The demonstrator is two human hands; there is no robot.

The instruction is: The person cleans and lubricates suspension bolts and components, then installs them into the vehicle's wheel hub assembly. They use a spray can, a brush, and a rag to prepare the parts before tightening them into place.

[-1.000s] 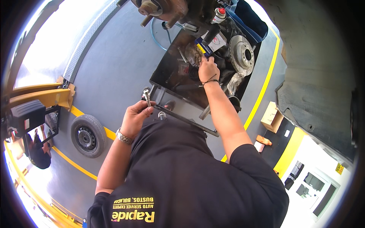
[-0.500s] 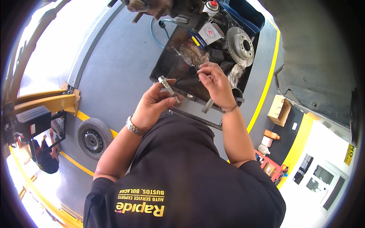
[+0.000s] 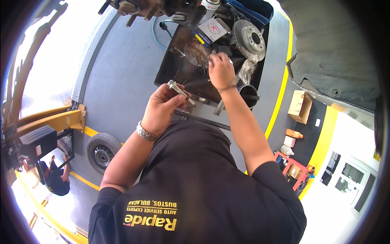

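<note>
My left hand (image 3: 161,109) pinches a silver bolt (image 3: 181,92) between thumb and fingers, its thick head end up and to the left, its thin end pointing down to the right. Over a black tray (image 3: 164,68) of parts, my right hand (image 3: 222,73) has its fingers curled in beside a crumpled brown rag or wrapping (image 3: 196,53). What those fingers hold, if anything, is hidden. A brake disc (image 3: 240,37) leans in the tray to the right of that hand, with crumpled clear plastic (image 3: 246,72) below it. Near my right wrist lie a metal bar (image 3: 219,108) and a cylinder (image 3: 245,90).
A white and blue box (image 3: 211,29) and a spray can (image 3: 211,5) stand farther back in the tray. A rusty hub with studs (image 3: 130,7) hangs overhead. A wheel (image 3: 101,152) lies left on the floor, near a yellow lift arm (image 3: 57,118). Another person (image 3: 57,179) works far left.
My right hand has moved away from me and slightly left, farther over the tray. My left hand still holds the bolt, now tilted a little more. The whole view has shifted slightly.
</note>
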